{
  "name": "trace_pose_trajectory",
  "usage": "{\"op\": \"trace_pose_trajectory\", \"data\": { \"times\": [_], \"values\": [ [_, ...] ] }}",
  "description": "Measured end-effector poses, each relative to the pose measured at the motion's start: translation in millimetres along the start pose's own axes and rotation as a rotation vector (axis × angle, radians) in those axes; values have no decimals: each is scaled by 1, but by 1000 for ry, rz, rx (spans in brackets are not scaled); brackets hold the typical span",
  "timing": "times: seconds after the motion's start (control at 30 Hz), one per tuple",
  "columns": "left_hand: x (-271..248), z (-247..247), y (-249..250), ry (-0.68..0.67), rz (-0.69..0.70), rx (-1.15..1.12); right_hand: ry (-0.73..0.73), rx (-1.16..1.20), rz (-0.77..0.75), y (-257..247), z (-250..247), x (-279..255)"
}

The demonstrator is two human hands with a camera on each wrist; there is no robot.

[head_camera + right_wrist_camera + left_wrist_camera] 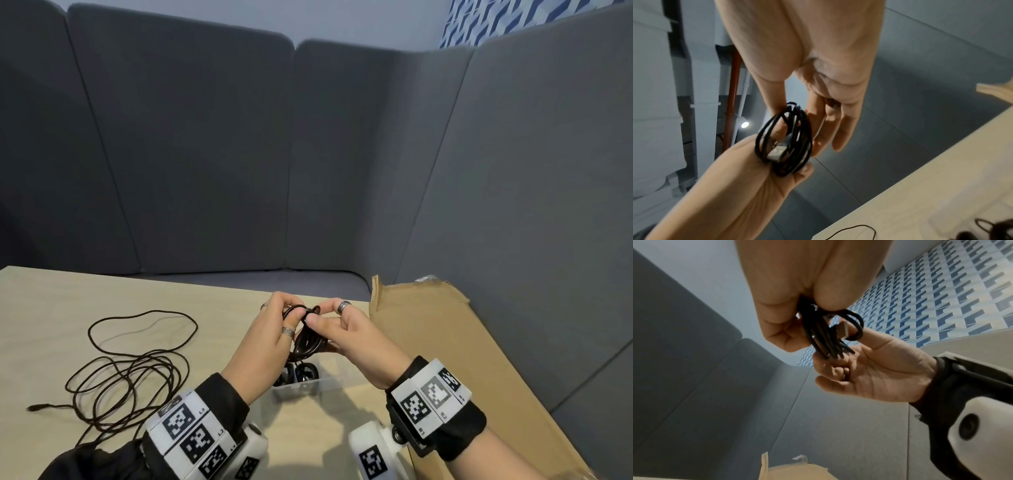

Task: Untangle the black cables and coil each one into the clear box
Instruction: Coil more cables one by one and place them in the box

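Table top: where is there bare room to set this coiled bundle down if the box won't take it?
Bare table runs along the far edge behind the loose cable, and between that cable and the clear box. The box already holds cable, and cardboard covers the right.

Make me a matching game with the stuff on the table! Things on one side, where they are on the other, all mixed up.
Things:
1. coiled cable
2. loose cable
3. clear box
4. cardboard

Places:
A. spread out on the table at the left
B. lying flat at the right
C. held by both hands
D. on the table below the hands

Pairs: 1-C, 2-A, 3-D, 4-B
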State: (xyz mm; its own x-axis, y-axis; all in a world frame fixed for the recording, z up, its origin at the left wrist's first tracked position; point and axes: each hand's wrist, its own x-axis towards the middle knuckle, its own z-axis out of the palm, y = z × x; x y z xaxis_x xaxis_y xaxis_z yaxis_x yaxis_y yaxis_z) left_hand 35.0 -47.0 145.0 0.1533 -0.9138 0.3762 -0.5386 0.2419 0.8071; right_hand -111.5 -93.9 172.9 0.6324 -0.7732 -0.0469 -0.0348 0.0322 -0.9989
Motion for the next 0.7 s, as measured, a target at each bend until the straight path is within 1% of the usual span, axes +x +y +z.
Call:
{"op": "trace_pose_trajectory", "data": {
  "times": [0.17,0.23,0.33,0.47,0.53,0.7],
  "values": [
    [-4,4,1,-11,2,-70,-62,-178,39,3,-6,0],
    [-5,3,-2,-45,-26,-177,-53,-165,45,3,-6,0],
    [-6,1,-6,-164,-62,-270,-7,-76,43,8,-5,2],
    [-8,0,-8,-253,-111,-274,43,-101,6,12,-4,0],
    [-9,0,-12,-285,-133,-264,42,-102,-34,13,-4,-2],
    [-10,1,-10,-232,-94,-173,38,-68,-92,16,-6,-5]
  ]
}}
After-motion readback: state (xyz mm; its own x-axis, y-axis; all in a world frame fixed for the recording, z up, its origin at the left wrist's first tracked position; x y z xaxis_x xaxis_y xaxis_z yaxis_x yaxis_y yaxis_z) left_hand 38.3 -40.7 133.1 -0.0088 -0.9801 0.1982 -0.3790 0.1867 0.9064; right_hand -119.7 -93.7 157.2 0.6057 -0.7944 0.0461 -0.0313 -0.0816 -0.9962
